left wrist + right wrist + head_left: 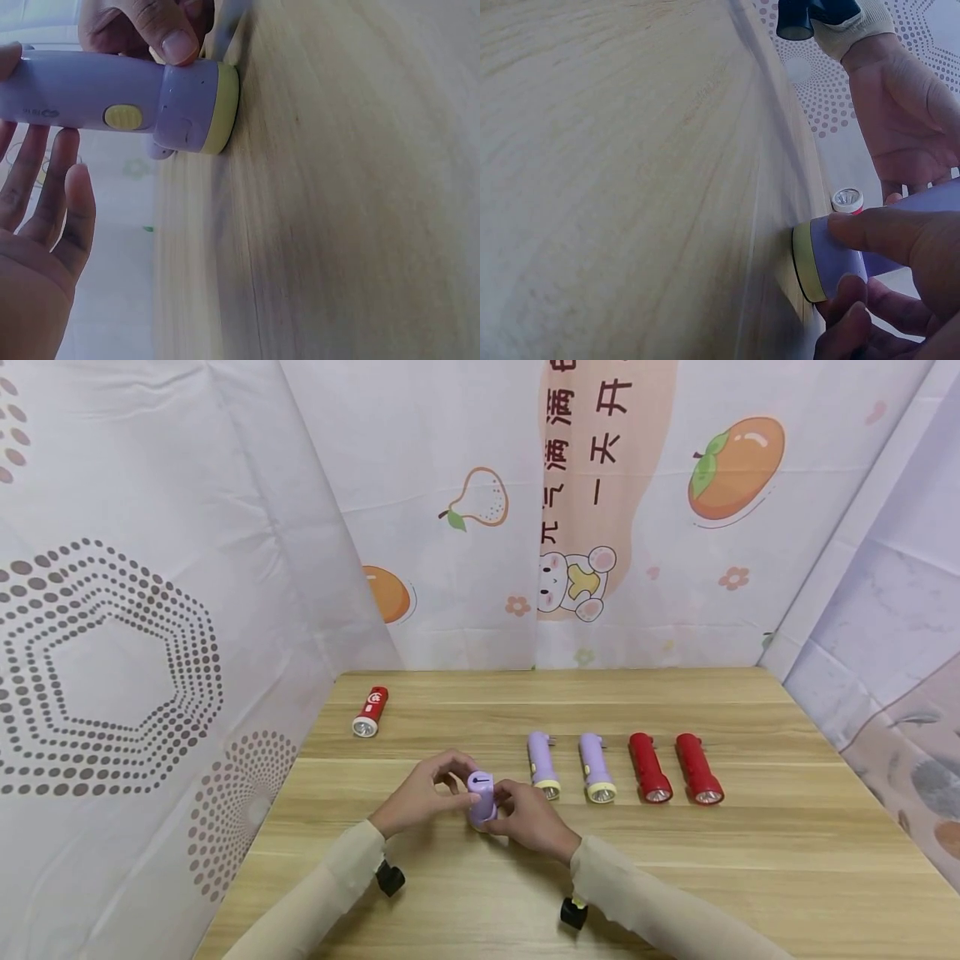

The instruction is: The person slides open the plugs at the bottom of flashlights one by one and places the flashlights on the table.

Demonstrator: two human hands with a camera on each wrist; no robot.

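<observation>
A purple flashlight [482,802] stands upright on the wooden table, its yellow-rimmed head down. My left hand [426,795] holds its upper body between thumb and fingers. Lower down, my right hand [534,820] grips the purple head near the yellow rim. The left wrist view shows the flashlight [82,88] with a yellow switch [123,117] on its side, and some fingers of the left hand [37,259] lie along the body. From the right wrist, the right hand [907,262] curls around the head, just above the yellow rim [805,261].
To the right lie two purple flashlights [542,760] [596,762] and two red flashlights [648,764] [697,765] in a row, lenses toward me. A red flashlight with a white rim [372,708] lies at the back left. Printed curtains [450,610] border the table [810,860].
</observation>
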